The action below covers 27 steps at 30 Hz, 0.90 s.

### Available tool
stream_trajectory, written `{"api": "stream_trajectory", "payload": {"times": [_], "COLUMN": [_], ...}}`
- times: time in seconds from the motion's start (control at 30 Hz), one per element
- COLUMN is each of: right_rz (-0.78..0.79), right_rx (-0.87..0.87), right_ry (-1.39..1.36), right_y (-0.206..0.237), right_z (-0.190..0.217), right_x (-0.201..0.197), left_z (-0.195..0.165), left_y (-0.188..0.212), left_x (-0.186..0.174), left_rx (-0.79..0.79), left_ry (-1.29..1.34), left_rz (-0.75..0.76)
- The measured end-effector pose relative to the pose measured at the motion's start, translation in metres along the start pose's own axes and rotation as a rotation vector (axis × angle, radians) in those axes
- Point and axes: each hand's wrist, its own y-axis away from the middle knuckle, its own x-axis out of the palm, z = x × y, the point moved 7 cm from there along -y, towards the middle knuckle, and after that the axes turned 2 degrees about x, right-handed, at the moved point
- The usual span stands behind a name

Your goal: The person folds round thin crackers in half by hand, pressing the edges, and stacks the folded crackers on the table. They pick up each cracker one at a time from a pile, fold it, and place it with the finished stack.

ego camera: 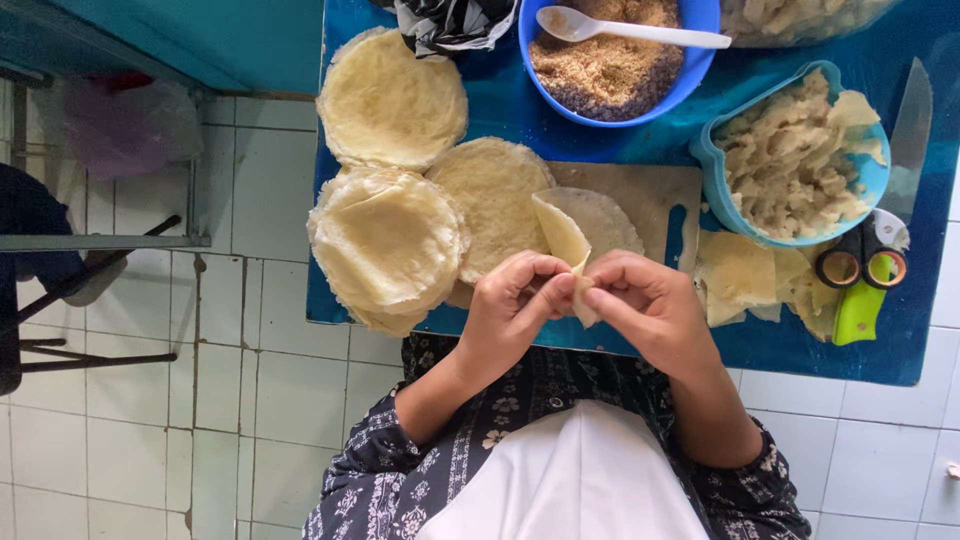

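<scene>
My left hand (515, 300) and my right hand (645, 305) meet over the near edge of the blue table (770, 345). Together they pinch a folded piece of pale dough wrapper (566, 240), whose pointed flap sticks up between the fingertips. Just behind the hands lies a flat round wrapper (605, 215) on a wooden cutting board (655, 195). Stacks of round wrappers (388, 240) sit to the left of my hands.
A blue bowl of brown crumbly filling (610, 65) with a white spoon (625, 30) stands at the back. A light blue bowl of dough scraps (790, 160), a knife (910, 130), a green-handled tool (865, 285) and wrapper offcuts (745, 275) lie right. White tiled floor lies below.
</scene>
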Motion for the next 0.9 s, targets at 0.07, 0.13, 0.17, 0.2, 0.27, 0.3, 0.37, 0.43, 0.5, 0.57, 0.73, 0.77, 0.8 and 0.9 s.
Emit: {"api": "stream_trajectory", "payload": {"times": [0.07,0.13,0.17,0.2,0.27,0.3,0.37,0.43,0.5,0.57,0.73,0.77,0.8,0.9], "right_rz": [0.002,0.008,-0.015,-0.039,-0.067,-0.07,-0.086,-0.105,-0.107,-0.116,-0.122,-0.115,-0.107,-0.109], "right_rx": [-0.007,-0.048,-0.057,-0.065,-0.053,-0.035,-0.028,-0.053,-0.063,-0.054,-0.045,-0.072,-0.099,-0.127], "right_ry": [0.029,0.068,0.02,-0.028,-0.11,-0.143,-0.121,-0.01,0.022,0.024,0.002,0.069,0.136,0.118], "right_y": [-0.001,-0.001,-0.001,-0.001,-0.002,-0.003,-0.004,-0.004,-0.005,-0.006,-0.007,-0.006,-0.005,-0.006], "right_z": [0.0,0.002,0.003,0.003,0.003,0.002,0.002,0.005,0.005,0.004,0.0,0.002,0.003,0.0], "right_x": [-0.002,0.0,0.0,0.001,0.003,0.004,0.004,0.003,0.003,0.004,0.01,0.012,0.013,0.011], "left_z": [0.001,-0.003,-0.006,-0.007,-0.01,-0.015,-0.023,-0.023,-0.023,-0.023,-0.027,-0.028,-0.021,-0.002], "left_y": [0.001,0.002,0.002,0.003,0.003,0.004,0.005,0.005,0.004,0.003,0.002,0.002,0.0,-0.002], "left_x": [0.0,-0.001,-0.002,-0.003,-0.003,-0.002,-0.001,-0.002,-0.004,-0.007,-0.011,-0.012,-0.013,-0.014], "left_rx": [-0.017,0.035,0.061,0.074,0.1,0.159,0.276,0.268,0.247,0.216,0.232,0.237,0.139,-0.122], "left_ry": [0.017,-0.023,-0.042,-0.075,-0.139,-0.187,-0.282,-0.266,-0.258,-0.258,-0.232,-0.234,-0.175,0.009], "left_rz": [0.012,0.016,0.019,0.02,0.021,0.02,0.019,0.014,0.011,0.013,0.016,0.013,0.021,0.038]}}
